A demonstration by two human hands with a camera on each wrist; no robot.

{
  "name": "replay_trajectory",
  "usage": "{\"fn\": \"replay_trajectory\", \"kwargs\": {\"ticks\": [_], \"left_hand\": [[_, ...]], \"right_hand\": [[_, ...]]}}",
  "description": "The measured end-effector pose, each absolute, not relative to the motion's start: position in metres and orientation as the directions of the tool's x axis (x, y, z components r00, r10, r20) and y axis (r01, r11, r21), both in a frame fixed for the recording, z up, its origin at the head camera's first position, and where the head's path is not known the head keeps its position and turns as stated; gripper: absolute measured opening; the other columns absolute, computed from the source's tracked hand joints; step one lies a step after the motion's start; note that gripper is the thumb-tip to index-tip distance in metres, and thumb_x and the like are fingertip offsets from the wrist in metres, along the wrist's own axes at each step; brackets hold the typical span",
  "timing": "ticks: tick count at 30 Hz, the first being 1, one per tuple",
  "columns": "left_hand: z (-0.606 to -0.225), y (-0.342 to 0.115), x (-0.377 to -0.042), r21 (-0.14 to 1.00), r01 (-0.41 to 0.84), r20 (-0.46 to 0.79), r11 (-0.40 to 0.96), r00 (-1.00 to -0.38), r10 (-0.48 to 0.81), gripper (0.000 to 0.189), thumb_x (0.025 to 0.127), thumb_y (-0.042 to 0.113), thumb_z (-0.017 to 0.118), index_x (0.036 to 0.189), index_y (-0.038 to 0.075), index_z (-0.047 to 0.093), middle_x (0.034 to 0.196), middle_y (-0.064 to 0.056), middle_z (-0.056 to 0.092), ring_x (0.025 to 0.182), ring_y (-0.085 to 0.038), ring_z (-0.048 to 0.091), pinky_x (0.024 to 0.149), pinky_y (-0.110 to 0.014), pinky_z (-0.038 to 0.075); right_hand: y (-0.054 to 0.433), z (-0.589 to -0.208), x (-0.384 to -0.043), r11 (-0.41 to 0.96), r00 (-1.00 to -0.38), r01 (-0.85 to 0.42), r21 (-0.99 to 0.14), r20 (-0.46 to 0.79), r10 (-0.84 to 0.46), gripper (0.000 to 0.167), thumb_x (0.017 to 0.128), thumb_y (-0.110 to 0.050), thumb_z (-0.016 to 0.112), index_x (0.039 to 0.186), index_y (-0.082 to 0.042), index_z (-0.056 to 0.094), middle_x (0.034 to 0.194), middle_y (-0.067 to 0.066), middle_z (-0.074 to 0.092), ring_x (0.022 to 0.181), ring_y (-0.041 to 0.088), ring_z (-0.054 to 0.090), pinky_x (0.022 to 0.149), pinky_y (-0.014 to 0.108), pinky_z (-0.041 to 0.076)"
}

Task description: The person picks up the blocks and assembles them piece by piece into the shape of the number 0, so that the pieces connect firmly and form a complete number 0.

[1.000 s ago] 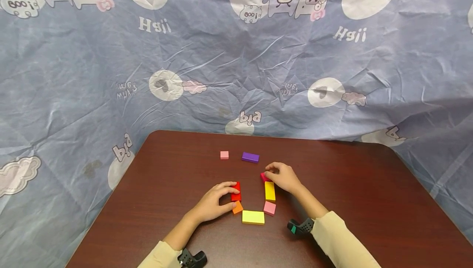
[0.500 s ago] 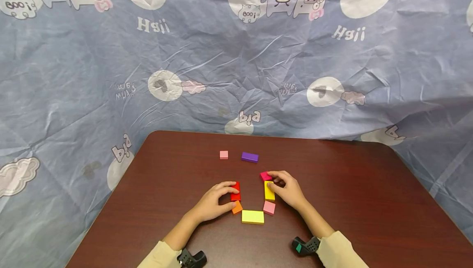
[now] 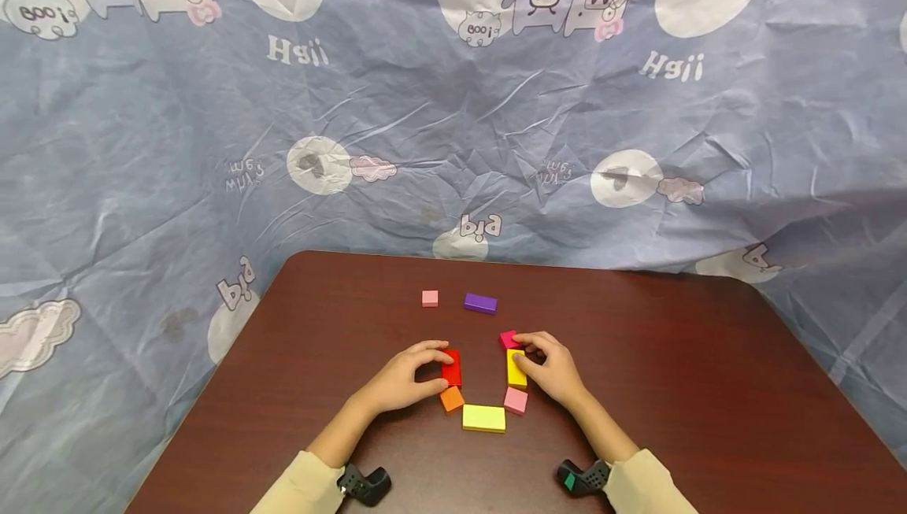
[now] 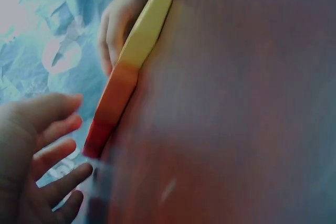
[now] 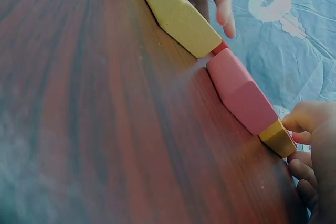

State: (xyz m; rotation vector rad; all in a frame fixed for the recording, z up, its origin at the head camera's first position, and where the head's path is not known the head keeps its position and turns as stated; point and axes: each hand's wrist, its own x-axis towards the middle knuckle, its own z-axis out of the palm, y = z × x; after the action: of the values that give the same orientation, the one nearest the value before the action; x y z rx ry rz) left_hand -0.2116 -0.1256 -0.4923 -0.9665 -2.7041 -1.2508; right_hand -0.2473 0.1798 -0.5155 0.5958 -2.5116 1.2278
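Note:
In the head view, my left hand (image 3: 402,379) reaches over the red block (image 3: 451,370), fingers apart, thumb tip near its lower end. Just below it lies an orange block (image 3: 452,399). The left wrist view shows these fingers spread and relaxed, with nothing gripped. My right hand (image 3: 555,371) has its thumb on the yellow block (image 3: 516,369) and its index fingertip at the crimson block (image 3: 509,339) just beyond. Nearer me sit a pink block (image 3: 516,401) and a pale yellow block (image 3: 484,418). Together these blocks form a U shape, open at the far side.
Farther back on the dark wooden table (image 3: 680,388) lie a small light pink block (image 3: 430,298) and a purple block (image 3: 481,304). A blue printed cloth (image 3: 397,97) hangs behind the table. Each wrist wears a black band device.
My right hand has let go of the crimson block and drawn back toward me, thumb now on the yellow block. My left hand has shifted slightly away from me, its thumb leaving the orange block.

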Motion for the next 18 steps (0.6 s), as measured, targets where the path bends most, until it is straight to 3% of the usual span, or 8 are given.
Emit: {"fn": "replay_trajectory", "kwargs": {"ticks": [6, 14, 18], "left_hand": [[-0.481, -0.139, -0.244, 0.646, 0.544, 0.299, 0.535, -0.826, 0.479, 0.035, 0.09, 0.02, 0.069, 0.121, 0.004, 0.065, 0.129, -0.011, 0.059, 0.121, -0.027, 0.054, 0.102, -0.047, 0.041], [-0.474, -0.152, -0.299, 0.61, 0.389, 0.283, 0.691, -0.921, 0.268, 0.037, 0.087, 0.015, 0.07, 0.122, 0.003, 0.064, 0.123, -0.013, 0.062, 0.118, -0.031, 0.056, 0.101, -0.047, 0.041], [-0.472, -0.146, -0.319, 0.597, 0.354, 0.235, 0.72, -0.935, 0.265, 0.041, 0.088, 0.016, 0.069, 0.126, 0.003, 0.062, 0.127, -0.014, 0.06, 0.121, -0.031, 0.053, 0.102, -0.048, 0.04]], "right_hand": [[0.179, -0.515, -0.247, 0.555, -0.879, -0.471, -0.686, 0.415, -0.234, 0.029, 0.08, -0.008, 0.077, 0.109, -0.01, 0.073, 0.1, 0.001, 0.065, 0.087, 0.019, 0.059, 0.075, 0.031, 0.048], [0.177, -0.517, -0.249, 0.557, -0.877, -0.476, -0.681, 0.412, -0.245, 0.029, 0.08, -0.011, 0.077, 0.109, -0.011, 0.073, 0.099, 0.0, 0.065, 0.088, 0.018, 0.058, 0.076, 0.03, 0.047], [0.18, -0.517, -0.248, 0.568, -0.884, -0.461, -0.682, 0.41, -0.226, 0.029, 0.079, -0.01, 0.077, 0.108, -0.012, 0.073, 0.099, -0.002, 0.065, 0.087, 0.015, 0.057, 0.077, 0.031, 0.047]]}}
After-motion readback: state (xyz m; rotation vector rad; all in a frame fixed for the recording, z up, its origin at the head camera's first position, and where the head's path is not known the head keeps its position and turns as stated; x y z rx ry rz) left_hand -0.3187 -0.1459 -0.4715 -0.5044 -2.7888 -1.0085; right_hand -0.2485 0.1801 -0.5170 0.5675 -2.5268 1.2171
